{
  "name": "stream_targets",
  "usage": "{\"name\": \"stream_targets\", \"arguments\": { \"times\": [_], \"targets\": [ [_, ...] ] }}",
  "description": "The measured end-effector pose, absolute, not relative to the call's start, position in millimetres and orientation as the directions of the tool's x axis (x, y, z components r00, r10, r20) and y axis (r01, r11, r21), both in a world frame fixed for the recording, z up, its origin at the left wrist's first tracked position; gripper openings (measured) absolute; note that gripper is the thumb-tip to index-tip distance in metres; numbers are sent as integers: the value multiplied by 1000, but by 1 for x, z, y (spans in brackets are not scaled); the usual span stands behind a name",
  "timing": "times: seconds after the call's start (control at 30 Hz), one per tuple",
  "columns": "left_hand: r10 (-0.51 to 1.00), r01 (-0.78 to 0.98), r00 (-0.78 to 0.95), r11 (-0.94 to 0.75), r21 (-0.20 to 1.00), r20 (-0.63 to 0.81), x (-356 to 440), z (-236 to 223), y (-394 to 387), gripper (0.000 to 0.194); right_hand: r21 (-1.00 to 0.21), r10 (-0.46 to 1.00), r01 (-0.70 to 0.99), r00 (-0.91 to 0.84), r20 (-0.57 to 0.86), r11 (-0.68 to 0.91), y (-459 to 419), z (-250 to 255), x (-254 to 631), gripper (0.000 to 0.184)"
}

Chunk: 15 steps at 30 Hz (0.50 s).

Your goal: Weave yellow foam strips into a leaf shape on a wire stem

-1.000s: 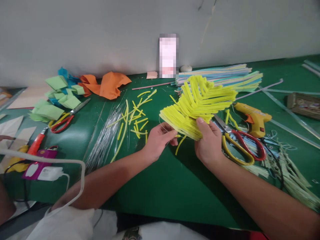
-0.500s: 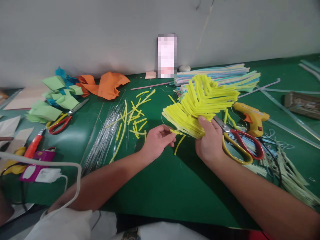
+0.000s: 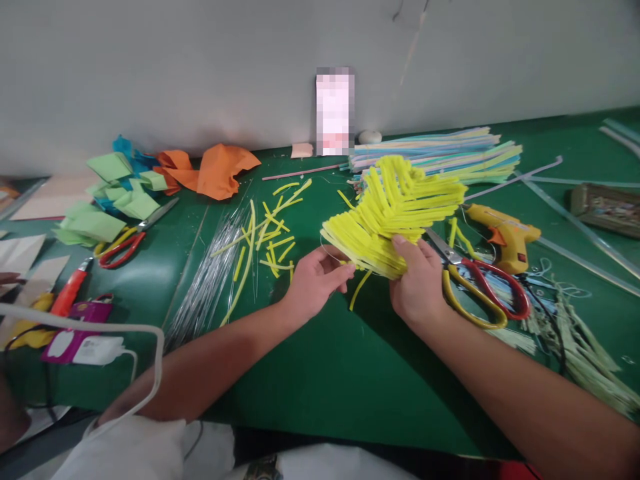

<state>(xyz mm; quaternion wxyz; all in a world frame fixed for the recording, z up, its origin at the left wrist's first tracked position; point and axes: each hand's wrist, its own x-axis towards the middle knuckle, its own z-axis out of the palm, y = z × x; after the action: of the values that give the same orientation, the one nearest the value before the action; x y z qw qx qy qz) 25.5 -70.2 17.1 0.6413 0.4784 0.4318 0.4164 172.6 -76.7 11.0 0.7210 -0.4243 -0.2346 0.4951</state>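
Observation:
My right hand (image 3: 419, 283) grips the lower end of a fan-shaped bundle of yellow straw pieces (image 3: 395, 210), thumb on top, holding it tilted above the green table (image 3: 320, 373). My left hand (image 3: 316, 280) is closed in a pinch at the bundle's left edge, on a thin wire loop and a short yellow straw piece (image 3: 347, 265). One loose yellow straw piece (image 3: 359, 291) lies on the table between my hands.
Cut yellow straw bits (image 3: 273, 233) and thin wires (image 3: 210, 280) lie left of my hands. Red-and-yellow scissors (image 3: 475, 283) and a yellow glue gun (image 3: 505, 233) sit to the right. Pastel straws (image 3: 450, 150), orange and green paper (image 3: 150, 177), other scissors (image 3: 127, 237) lie behind.
The yellow bundle dipped slightly lower and my left hand moved back in against its left edge. My right hand kept its grip.

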Motion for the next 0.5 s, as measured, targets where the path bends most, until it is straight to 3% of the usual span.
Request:
{"name": "stream_targets", "arguments": {
  "times": [0.5],
  "targets": [
    [917, -69, 353, 227, 971, -189, 27, 18, -70, 25, -845, 920, -518, 381, -93, 129, -79, 8, 170, 15]
  ]
}}
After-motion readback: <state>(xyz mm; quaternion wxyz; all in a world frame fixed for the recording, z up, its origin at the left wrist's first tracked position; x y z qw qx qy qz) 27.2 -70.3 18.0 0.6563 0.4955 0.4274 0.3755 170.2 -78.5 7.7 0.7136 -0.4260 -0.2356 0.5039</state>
